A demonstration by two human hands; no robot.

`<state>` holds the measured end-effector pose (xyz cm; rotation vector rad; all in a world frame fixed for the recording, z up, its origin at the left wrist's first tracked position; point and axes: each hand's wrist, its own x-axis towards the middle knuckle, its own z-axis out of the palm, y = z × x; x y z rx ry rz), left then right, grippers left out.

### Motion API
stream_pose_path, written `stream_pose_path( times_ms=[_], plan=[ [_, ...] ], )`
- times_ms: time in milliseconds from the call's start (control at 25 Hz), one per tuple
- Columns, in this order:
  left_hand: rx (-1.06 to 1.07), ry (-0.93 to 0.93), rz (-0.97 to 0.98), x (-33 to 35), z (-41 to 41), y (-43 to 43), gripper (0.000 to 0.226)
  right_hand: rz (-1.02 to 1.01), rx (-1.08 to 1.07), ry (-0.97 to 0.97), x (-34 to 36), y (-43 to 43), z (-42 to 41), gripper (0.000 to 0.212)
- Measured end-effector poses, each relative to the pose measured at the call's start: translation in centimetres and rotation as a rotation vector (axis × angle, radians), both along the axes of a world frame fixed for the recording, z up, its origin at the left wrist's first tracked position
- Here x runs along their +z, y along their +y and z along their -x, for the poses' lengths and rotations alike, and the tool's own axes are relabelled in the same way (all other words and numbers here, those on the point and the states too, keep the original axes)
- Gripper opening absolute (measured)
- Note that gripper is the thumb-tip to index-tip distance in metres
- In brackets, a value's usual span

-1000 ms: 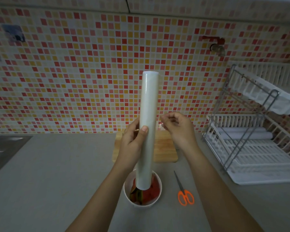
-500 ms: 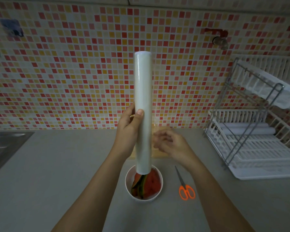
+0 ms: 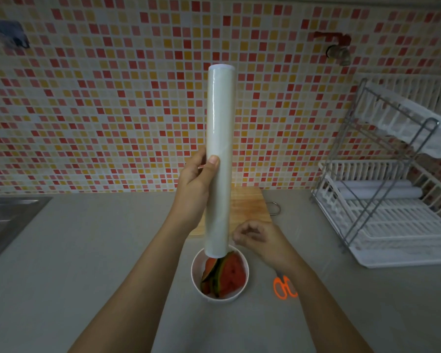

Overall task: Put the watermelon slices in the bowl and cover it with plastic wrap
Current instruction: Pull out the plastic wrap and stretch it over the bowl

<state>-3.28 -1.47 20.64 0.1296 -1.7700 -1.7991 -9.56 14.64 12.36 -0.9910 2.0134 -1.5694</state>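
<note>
Head view: my left hand (image 3: 195, 186) grips plastic wrap roll (image 3: 219, 123) upright mid-frame, over bowl (image 3: 195, 272) holding watermelon slices (image 3: 233, 275). Right hand (image 3: 259, 238) curled by roll's base, likely finding film edge; can't tell if pinching.

Watermelon slices (image 3: 231, 273) sit in the bowl (image 3: 196, 270), plastic wrap roll (image 3: 219, 149) upright just above it. Scissors (image 3: 287, 287) right of the bowl, cutting board (image 3: 250, 207) behind, dish rack (image 3: 397, 233) far right, sink (image 3: 8, 215) far left.
</note>
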Motion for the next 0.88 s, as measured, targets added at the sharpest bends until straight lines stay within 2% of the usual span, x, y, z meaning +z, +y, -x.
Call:
stream_pose_path(
  times_ms=[80, 120, 280, 440, 520, 640, 680, 800, 880],
  plan=[
    [-0.01, -0.018, -0.051, -0.4, 0.0, 0.0, 0.03, 0.053, -0.002, -0.071, 0.2, -0.2, 0.0, 0.064],
    [-0.015, -0.033, -0.073, -0.7, 0.1, 0.1, 0.031, 0.118, -0.081, -0.075, 0.5, -0.8, 0.0, 0.069],
    [-0.055, -0.107, -0.078, -2.5, 0.0, 1.7, 0.021, 0.277, -0.439, 0.006, 3.8, -3.6, 0.6, 0.049],
    [-0.011, -0.164, -0.004, -4.0, -0.1, 3.2, 0.024, 0.261, -0.554, 0.212, 3.9, -4.4, 1.0, 0.037],
    [0.078, -0.193, 0.076, -4.6, 0.1, 3.8, 0.022, 0.273, -0.574, 0.128, 3.1, -4.4, 0.7, 0.04],
    [0.121, -0.216, 0.112, -5.3, 0.0, 4.2, 0.021, 0.233, -0.528, -0.08, 2.6, -4.3, 0.7, 0.062],
    [0.122, -0.222, 0.101, -5.5, 0.0, 4.3, 0.023, 0.232, -0.495, -0.086, 2.5, -4.2, 0.8, 0.058],
    [0.139, -0.231, 0.08, -5.7, 0.1, 4.1, 0.023, 0.309, -0.484, -0.013, 2.1, -4.0, 1.0, 0.021],
    [0.124, -0.226, 0.055, -5.6, 0.0, 4.1, 0.021, 0.346, -0.505, -0.007, 1.8, -3.9, 1.3, 0.011]
  ],
)
